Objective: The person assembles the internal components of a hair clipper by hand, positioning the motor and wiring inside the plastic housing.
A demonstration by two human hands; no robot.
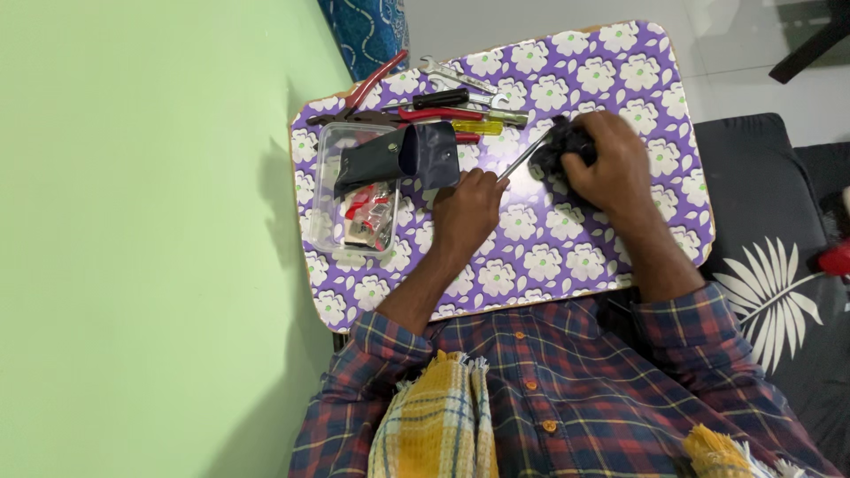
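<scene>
Holding a screwdriver (524,158) clamped in the left hand (467,211), the person pressed its tip into a small black part (567,146), gripped by the right hand (611,164) on the far surface (567,248). Judged: fastening step; next needs steady turning.

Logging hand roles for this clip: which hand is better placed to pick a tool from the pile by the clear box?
Probably the left hand: it is nearer the tool pile and clear box, though it grips a metal shaft. The right hand covers a dark object.
</scene>
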